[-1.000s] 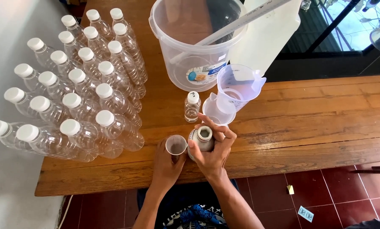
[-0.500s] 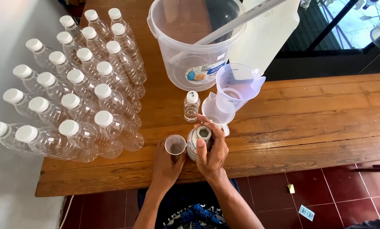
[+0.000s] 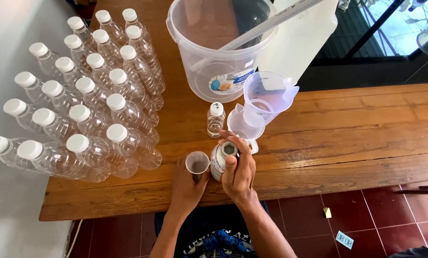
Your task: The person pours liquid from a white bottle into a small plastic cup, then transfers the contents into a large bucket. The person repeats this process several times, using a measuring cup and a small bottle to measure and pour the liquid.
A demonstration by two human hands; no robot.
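My left hand (image 3: 187,186) grips a small clear measuring cup (image 3: 197,163) upright near the front edge of the wooden table (image 3: 347,153). Right beside it, my right hand (image 3: 238,173) is wrapped around a small labelled bottle (image 3: 221,157) with an open mouth, thumb up along its side. The cup and bottle almost touch. Just behind the bottle stands a small clear jug (image 3: 246,127), and to its left a small capped bottle (image 3: 216,119).
Several clear plastic bottles with white caps (image 3: 87,110) fill the table's left part. A large clear bucket (image 3: 218,52) with a stirring stick stands at the back, a bigger measuring jug (image 3: 269,95) and a white canister (image 3: 302,40) beside it. Red floor tiles lie below.
My right hand has shifted its grip on the small bottle, bringing it a little closer to the cup. The left hand keeps the cup in place.
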